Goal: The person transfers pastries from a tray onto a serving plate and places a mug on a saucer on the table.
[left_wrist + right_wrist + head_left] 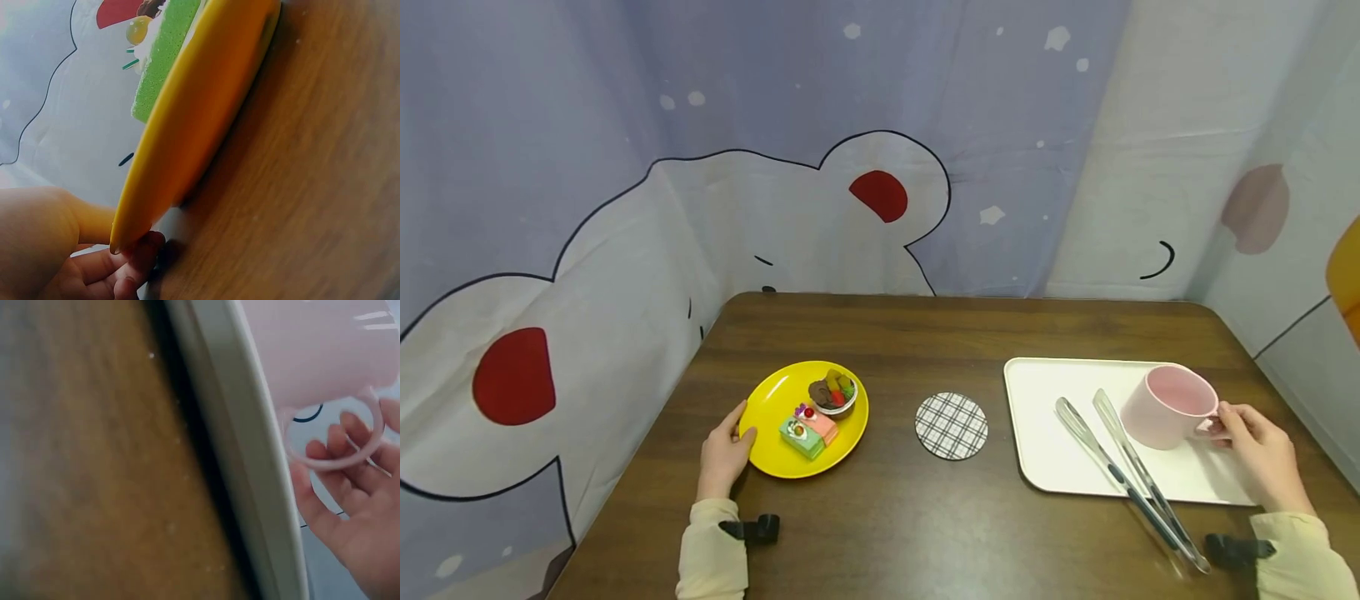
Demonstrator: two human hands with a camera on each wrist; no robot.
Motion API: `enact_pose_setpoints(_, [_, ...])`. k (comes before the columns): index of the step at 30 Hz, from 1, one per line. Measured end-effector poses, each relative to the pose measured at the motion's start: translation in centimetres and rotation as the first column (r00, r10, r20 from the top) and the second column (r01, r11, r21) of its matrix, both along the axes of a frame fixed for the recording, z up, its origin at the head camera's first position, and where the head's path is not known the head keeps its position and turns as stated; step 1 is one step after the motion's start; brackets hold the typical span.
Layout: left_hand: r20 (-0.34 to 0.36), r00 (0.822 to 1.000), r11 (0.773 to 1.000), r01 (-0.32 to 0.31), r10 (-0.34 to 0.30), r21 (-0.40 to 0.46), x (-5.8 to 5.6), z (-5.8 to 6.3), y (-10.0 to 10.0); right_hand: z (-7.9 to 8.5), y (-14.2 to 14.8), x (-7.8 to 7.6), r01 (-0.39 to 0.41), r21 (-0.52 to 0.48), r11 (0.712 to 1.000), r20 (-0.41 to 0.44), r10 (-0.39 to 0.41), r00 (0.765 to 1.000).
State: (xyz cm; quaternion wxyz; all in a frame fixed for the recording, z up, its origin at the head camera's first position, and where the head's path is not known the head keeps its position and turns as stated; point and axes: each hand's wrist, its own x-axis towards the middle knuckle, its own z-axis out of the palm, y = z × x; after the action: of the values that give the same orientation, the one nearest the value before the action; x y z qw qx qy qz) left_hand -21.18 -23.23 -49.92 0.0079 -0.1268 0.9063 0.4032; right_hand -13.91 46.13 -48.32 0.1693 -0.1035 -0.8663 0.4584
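On the left of the table, my left hand [724, 457] pinches the near-left rim of a yellow plate [766, 421]. The left wrist view has the thumb over the plate's edge [181, 144] and the fingers curled beneath it. Two toy cake slices, one green [802, 438] and one pink [820, 423], lie on the plate beside a small cup of toy food [835, 395]. At the right, my right hand [1262, 450] holds the handle of a pink mug [1159, 414], its fingers curled at the handle loop [337, 464]. The mug stands upright over the white tray [1037, 462].
Metal tongs [1138, 475] lie across the tray, their joined end reaching past its front edge onto the table. A round checked coaster [951, 426] lies between plate and tray. A patterned curtain [1000, 150] rises behind the brown table [925, 533].
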Motion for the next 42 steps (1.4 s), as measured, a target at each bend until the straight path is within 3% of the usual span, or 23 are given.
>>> enact_pose_setpoints(3, [0.005, 1.0, 1.0, -0.002, 0.002, 0.003, 0.0, 0.0, -0.1, -0.2, 0.0, 0.3, -0.07, -0.117, 0.991, 0.006, 0.071, 0.997])
enact_pose_setpoints(7, [0.013, 1.0, 1.0, 0.0, 0.0, 0.007, 0.0, 0.0, -0.1, -0.2, 0.2, 0.7, -0.191, -0.281, 0.941, 0.001, 0.199, 0.98])
enact_pose_setpoints(11, [0.009, 1.0, 1.0, 0.003, -0.003, 0.002, 0.0, 0.1, -0.1, -0.1, -0.2, 1.1, -0.323, -0.503, 0.801, -0.11, 0.311, 0.944])
enact_pose_setpoints(13, [0.013, 1.0, 1.0, 0.006, -0.007, 0.005, 0.1, 0.2, -0.1, -0.1, -0.7, 1.3, -0.37, -0.592, 0.716, -0.193, 0.32, 0.928])
enact_pose_setpoints(15, [0.017, 1.0, 1.0, 0.007, -0.007, 0.01, 0.1, 0.2, -0.1, 0.0, -1.3, 1.4, -0.403, -0.63, 0.664, -0.259, 0.309, 0.915])
enact_pose_setpoints(21, [0.01, 1.0, 1.0, 0.003, -0.003, 0.009, 0.1, 0.1, -0.1, 1.5, -3.0, 0.7, -0.391, -0.651, 0.65, -0.334, 0.218, 0.917])
enact_pose_setpoints(26, [0.019, 1.0, 1.0, 0.012, -0.012, 0.012, 0.0, 0.0, -0.2, 3.2, -3.9, 0.7, -0.448, -0.675, 0.586, -0.417, 0.198, 0.887])
enact_pose_setpoints(28, [0.023, 1.0, 1.0, 0.017, -0.017, 0.009, 0.0, 0.0, -0.2, 4.2, -4.4, 0.8, -0.457, -0.667, 0.589, -0.427, 0.2, 0.882])
enact_pose_setpoints(32, [0.022, 1.0, 1.0, 0.016, -0.016, 0.006, 0.0, 0.1, -0.3, 6.3, -6.1, 1.0, -0.45, -0.631, 0.631, -0.416, 0.215, 0.884])
enact_pose_setpoints(35, [0.013, 1.0, 1.0, 0.013, -0.013, 0.008, -0.1, 0.1, -0.3, 7.5, -7.7, 1.0, -0.446, -0.619, 0.646, -0.408, 0.221, 0.886])
enact_pose_setpoints(42, [0.024, 1.0, 1.0, 0.015, -0.015, 0.017, 0.1, 0.2, -0.2, 8.9, -11.7, 0.7, -0.508, -0.628, 0.589, -0.448, 0.26, 0.855])
